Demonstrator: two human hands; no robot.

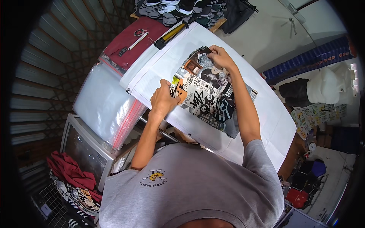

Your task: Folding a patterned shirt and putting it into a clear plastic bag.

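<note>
A piece of fabric, printed all over with graffiti lettering, eight balls and dice (204, 94), lies on the white covered table (265, 119). My left hand (164, 97) grips its near left corner between thumb and fingers. At its far edge, my right hand (219, 57) pinches a dark, band-like part. My right forearm passes over the fabric's right side and hides some of it. Whether the piece is a folded garment or a single panel, I cannot tell.
Left of the table are a folded maroon garment (128, 37) with a tag and clear plastic bags (102, 99). A black and yellow tool (172, 34) lies at the table's far edge. Maroon and printed cloths (74, 173) hang lower left. Dark clothing (176, 11) is piled beyond the table.
</note>
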